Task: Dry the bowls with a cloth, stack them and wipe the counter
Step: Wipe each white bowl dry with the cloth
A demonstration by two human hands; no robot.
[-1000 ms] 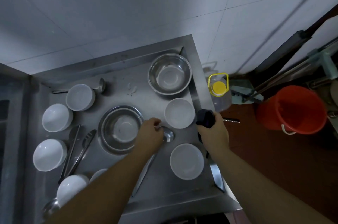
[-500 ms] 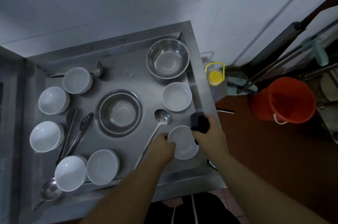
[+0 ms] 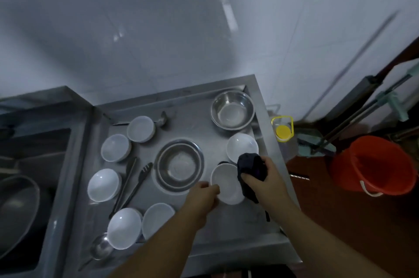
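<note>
While left hand (image 3: 204,195) grips white bowl (image 3: 226,183), right hand (image 3: 264,181) bunching dark cloth (image 3: 250,165)

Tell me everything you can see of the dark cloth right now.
The cloth is dark, navy or black, soft and bunched. The right hand grips it, fingers curled round the wad, and holds it over the right rim of a white bowl. A loose end hangs below the hand toward the counter. The left hand holds the bowl's left rim. Blur hides any weave or dampness.
</note>
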